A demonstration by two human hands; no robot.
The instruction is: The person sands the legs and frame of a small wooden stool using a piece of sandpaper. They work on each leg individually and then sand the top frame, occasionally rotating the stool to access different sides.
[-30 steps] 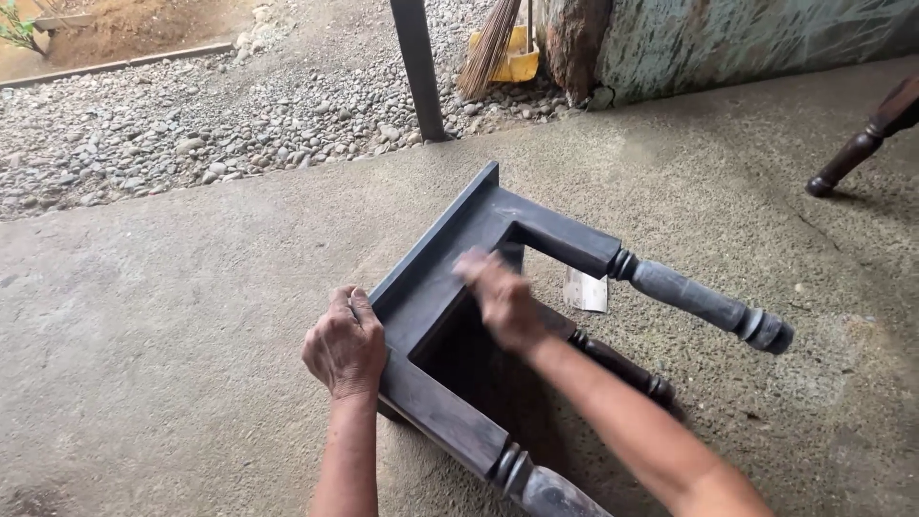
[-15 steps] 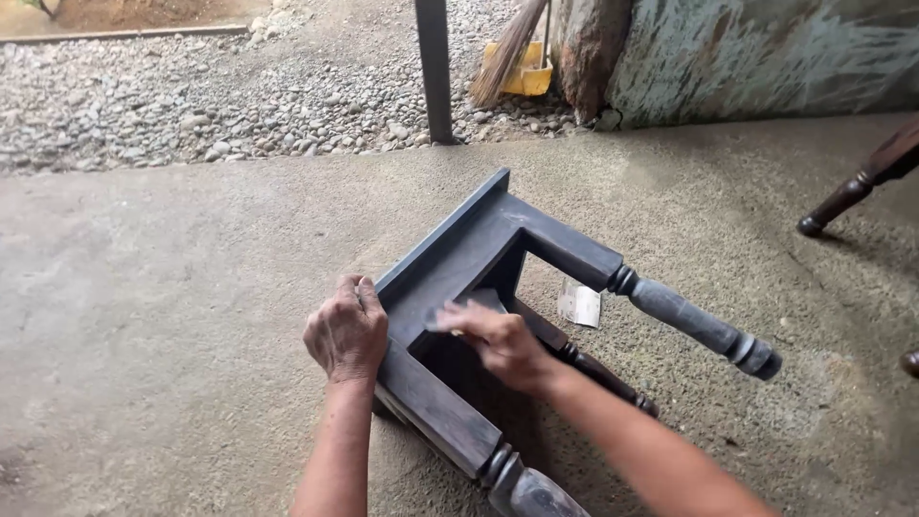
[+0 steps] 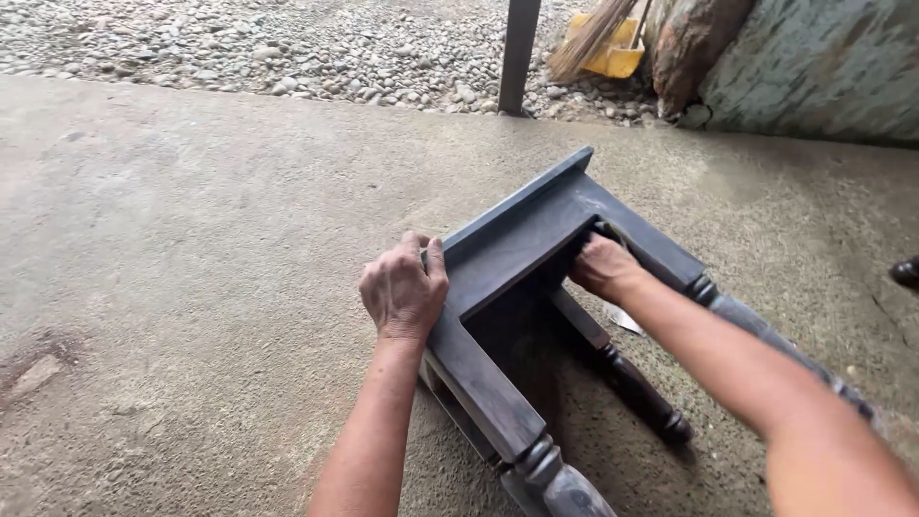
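A dark grey wooden stool (image 3: 517, 244) with turned legs lies on its side on a concrete floor. My left hand (image 3: 404, 287) grips the edge of its frame at the near left corner, thumb on the upper face. My right hand (image 3: 603, 266) reaches inside the frame and presses into the inner corner under the seat, fingers curled. Whether it holds anything is hidden. One leg (image 3: 641, 393) lies low along the floor, and my right forearm crosses over another leg (image 3: 756, 325).
A white scrap (image 3: 624, 321) lies on the floor beneath the stool. Gravel (image 3: 287, 48) borders the concrete at the back. A dark post (image 3: 522, 48), a broom (image 3: 589, 38), a yellow dustpan (image 3: 617, 59) and a weathered wall (image 3: 823, 67) stand behind. Another dark furniture leg (image 3: 905, 273) shows at the right edge.
My right hand has moved from the middle of the frame's inside up into the far inner corner. My left hand has kept its grip. The view has shifted closer.
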